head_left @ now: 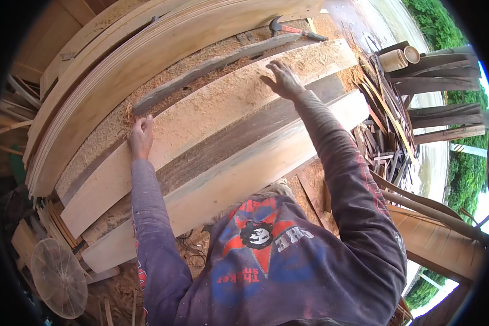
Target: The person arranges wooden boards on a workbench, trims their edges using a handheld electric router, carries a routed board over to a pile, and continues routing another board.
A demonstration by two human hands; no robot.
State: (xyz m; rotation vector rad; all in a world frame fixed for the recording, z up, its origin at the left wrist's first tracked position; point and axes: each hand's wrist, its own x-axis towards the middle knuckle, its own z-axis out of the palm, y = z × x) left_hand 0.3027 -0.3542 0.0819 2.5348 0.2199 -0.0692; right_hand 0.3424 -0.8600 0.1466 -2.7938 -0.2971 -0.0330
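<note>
A long pale plank (pixel 212 108), scattered with wood shavings, lies on the bench under both my arms. My right hand (pixel 284 80) is open on its right part, fingers spread over the shavings. At the plank's far edge, left of the middle, my left hand (pixel 141 138) has its fingers curled together; whether they grip anything is hidden. Just beyond the left fingertips is the near-left end of a rough grey wood strip (pixel 201 70), which runs off to the upper right. A second smooth pale board (pixel 228 168) lies closer to my body.
Stacked wide boards (pixel 146 60) stand along the far side. A claw hammer (pixel 299 31) lies at the upper right among shavings. Scrap wood (pixel 388 141) is heaped to the right, near a tipped pale bucket (pixel 394 60). A round fan (pixel 60 278) stands at lower left.
</note>
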